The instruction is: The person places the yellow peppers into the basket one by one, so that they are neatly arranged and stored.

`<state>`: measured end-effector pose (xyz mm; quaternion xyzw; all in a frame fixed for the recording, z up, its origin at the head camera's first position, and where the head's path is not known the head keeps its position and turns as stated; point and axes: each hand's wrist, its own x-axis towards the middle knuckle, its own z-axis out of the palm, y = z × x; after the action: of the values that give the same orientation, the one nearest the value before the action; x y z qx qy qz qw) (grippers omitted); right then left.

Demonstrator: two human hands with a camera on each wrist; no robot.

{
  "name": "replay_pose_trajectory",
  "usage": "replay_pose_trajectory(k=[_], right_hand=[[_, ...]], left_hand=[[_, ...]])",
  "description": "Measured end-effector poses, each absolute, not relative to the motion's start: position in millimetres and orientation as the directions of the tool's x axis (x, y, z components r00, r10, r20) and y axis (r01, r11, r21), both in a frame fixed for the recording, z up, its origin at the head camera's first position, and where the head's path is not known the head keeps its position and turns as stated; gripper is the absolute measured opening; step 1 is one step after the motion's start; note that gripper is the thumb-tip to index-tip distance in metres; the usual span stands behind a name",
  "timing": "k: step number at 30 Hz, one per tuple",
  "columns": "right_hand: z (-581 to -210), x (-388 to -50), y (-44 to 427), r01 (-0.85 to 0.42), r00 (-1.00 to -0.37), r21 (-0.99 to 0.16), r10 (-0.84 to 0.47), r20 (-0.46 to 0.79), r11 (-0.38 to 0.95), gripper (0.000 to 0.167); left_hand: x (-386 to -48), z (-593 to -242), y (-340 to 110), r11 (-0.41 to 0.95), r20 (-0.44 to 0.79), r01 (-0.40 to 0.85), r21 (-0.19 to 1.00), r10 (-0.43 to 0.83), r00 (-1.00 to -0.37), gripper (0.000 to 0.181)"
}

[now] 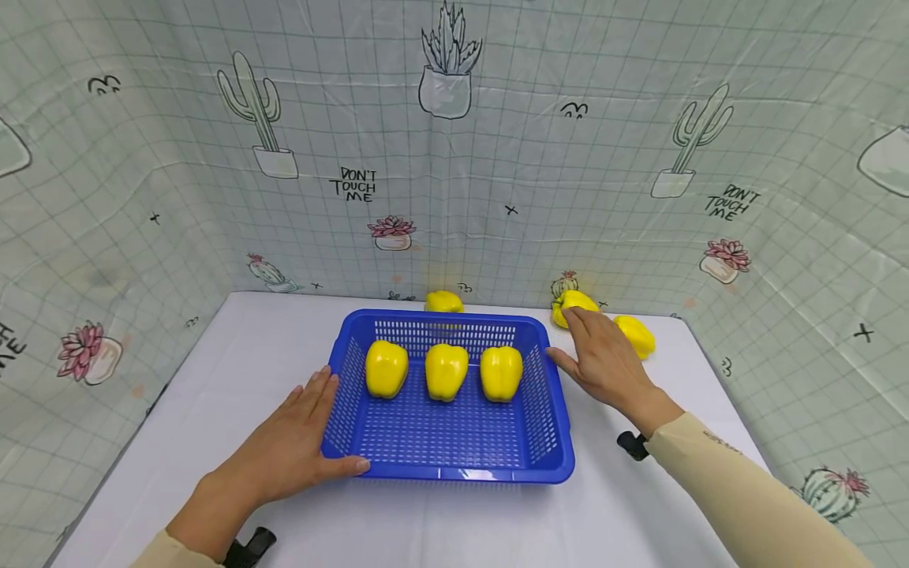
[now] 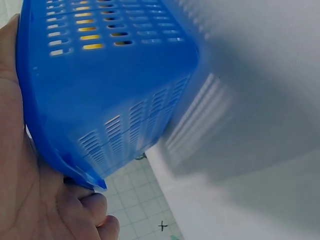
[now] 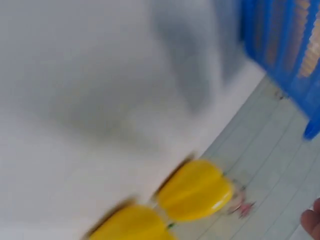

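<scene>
A blue plastic basket (image 1: 454, 475) holds a row of yellow bell peppers: a left one (image 1: 387, 369), a middle one (image 1: 446, 372) and a right one (image 1: 501, 374). My left hand (image 1: 291, 442) rests against the basket's front left corner, its thumb along the front rim and its straight fingers at the left rim. The left wrist view shows the palm beside the basket wall (image 2: 100, 80). My right hand (image 1: 607, 359) reaches past the basket's right rim, fingers extended, partly covering a yellow pepper (image 1: 578, 300). Another pepper (image 1: 635, 337) lies just right of that hand.
One more yellow pepper (image 1: 444, 301) sits behind the basket, partly hidden by its back rim. The white tabletop (image 1: 440, 528) meets a patterned cloth backdrop (image 1: 454, 173) at the back and sides. In the right wrist view, two peppers (image 3: 195, 192) lie near the cloth.
</scene>
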<state>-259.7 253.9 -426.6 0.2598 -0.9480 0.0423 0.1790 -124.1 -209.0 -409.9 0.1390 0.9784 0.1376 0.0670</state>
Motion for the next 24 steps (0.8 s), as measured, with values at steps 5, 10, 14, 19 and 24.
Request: replay_pose_trajectory(k=[5, 10, 14, 19, 24], right_hand=[[-431.3, -278.6, 297.4, -0.452, -0.811, 0.091, -0.451, 0.371, 0.887, 0.078], [-438.1, -292.8, 337.9, -0.408, -0.856, 0.163, -0.439, 0.274, 0.898, 0.089], [-445.4, -299.0, 358.4, -0.41, -0.871, 0.208, -0.449, 0.202, 0.888, 0.097], [-456.4, -303.9, 369.1, -0.397, -0.887, 0.236, -0.437, 0.15, 0.887, 0.099], [-466.0, -308.8, 369.0, -0.36, -0.913, 0.239, -0.394, 0.11, 0.902, 0.096]], left_hand=[[-123.6, -410.5, -210.2, 0.924, -0.086, 0.257, 0.284, 0.292, -0.953, 0.134], [-123.3, -410.7, -210.9, 0.922, -0.084, 0.259, 0.289, 0.294, -0.952, 0.132], [-123.2, -410.8, -211.2, 0.921, -0.083, 0.259, 0.29, 0.294, -0.952, 0.132], [-123.1, -410.7, -210.8, 0.921, -0.09, 0.255, 0.295, 0.293, -0.952, 0.132], [-123.3, -410.7, -210.6, 0.92, -0.09, 0.26, 0.293, 0.298, -0.95, 0.134]])
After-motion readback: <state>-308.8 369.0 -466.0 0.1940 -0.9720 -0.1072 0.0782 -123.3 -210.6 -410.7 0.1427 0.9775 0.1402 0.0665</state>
